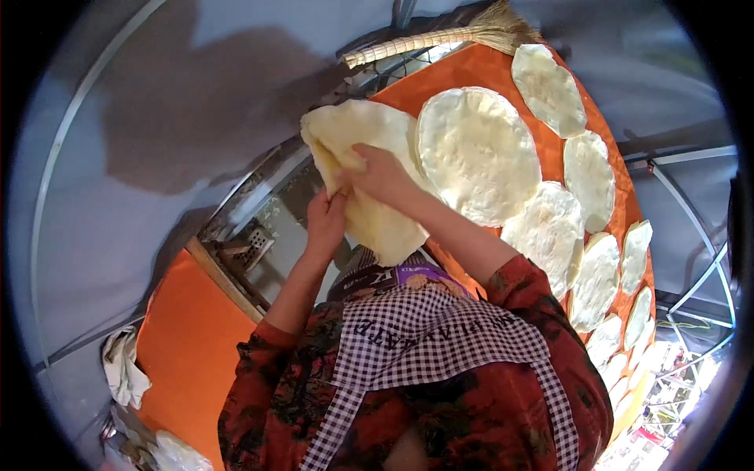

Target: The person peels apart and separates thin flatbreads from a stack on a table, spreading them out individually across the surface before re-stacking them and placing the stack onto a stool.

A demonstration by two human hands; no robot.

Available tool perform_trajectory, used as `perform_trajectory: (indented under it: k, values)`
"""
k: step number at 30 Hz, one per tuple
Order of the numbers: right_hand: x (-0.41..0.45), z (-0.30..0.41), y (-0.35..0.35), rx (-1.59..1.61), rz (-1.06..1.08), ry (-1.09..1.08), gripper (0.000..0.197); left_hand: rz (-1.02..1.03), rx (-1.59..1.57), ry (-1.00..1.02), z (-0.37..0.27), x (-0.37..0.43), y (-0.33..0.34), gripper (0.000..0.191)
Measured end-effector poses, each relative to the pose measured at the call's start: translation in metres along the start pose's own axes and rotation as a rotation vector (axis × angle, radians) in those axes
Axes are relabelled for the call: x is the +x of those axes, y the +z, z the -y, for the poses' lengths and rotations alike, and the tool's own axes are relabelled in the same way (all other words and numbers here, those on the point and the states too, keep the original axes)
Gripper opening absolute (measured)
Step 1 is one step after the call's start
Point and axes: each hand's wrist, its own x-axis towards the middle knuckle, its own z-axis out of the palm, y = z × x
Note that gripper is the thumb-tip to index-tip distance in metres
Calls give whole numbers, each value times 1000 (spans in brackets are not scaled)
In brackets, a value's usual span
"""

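Note:
A large thin round flatbread (383, 126) hangs partly folded between my hands, its lower part over the checked apron's top edge. My left hand (326, 221) grips the flatbread's left edge from below. My right hand (377, 173) lies on its upper face, fingers bent at a fold near the left edge; the fingertips of both hands are close together. Right beside the held bread, a pale round flatbread (478, 156) lies flat on the orange cloth (412, 82). Several more flatbreads (548, 235) lie down the cloth at the right, some overlapping.
A straw hand broom (424, 46) lies beyond the cloth's far edge. Left of the held bread are a perforated metal piece (258, 246) and a wooden edge (224, 279). Another orange-covered surface (182, 353) stands at the lower left, with a crumpled pale cloth (125, 368) at its edge.

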Motion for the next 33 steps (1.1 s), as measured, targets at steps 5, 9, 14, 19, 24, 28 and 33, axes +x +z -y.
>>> perform_trajectory:
  k: [5, 9, 14, 19, 24, 28, 33]
  values:
    - [3, 1, -22, 503, 359, 451, 51, 20, 34, 108, 23, -2, -3, 29]
    - [10, -8, -15, 502, 344, 445, 47, -95, -23, 159, 33, 1, 2, 29]
    - [11, -10, -15, 607, 272, 435, 45, 58, -146, 63, 46, -1, -7, 30]
    - [6, -16, -21, 571, 337, 473, 48, 26, -386, -55, 19, -12, -1, 44]
    - [-7, -23, -17, 821, 347, 470, 50, -43, -618, -92, -1, -21, -5, 60]
    - [-10, -51, -9, 920, 423, 498, 48, -25, -692, -180, -11, -22, -8, 52]
    - [-19, -46, -9, 1179, 360, 594, 48, -49, -699, -299, -1, -11, -19, 44]
